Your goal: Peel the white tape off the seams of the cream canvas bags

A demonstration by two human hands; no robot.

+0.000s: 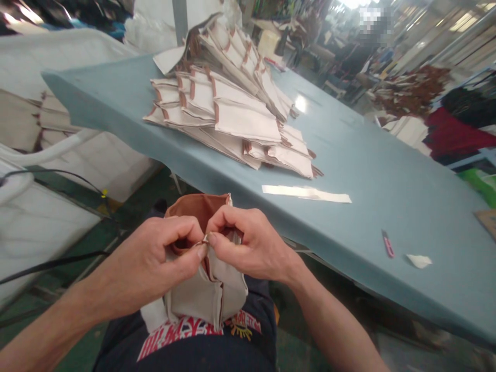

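A cream fabric pouch [194, 299] with brown lining rests against my lap, its opening facing up. My left hand [174, 253] pinches the pouch's near rim between thumb and fingers. Right beside it, my right hand [240, 237] pinches the same rim, thumb tip almost touching the left thumb. Between the two thumbs shows a small bit of seam edge. Brown lining [197, 206] is visible behind the fingers. A raised seam runs down the pouch's near side. The fingertips inside the opening are partly hidden.
A blue-covered table [368, 206] stands ahead, carrying a heap of cream fabric pieces [248, 116] with brown edges. Pale strips [306, 193], a pink cutter [388, 245] and a fabric scrap [419, 260] lie on it. White bins [50, 57] stand at left, near a black cable [54, 266].
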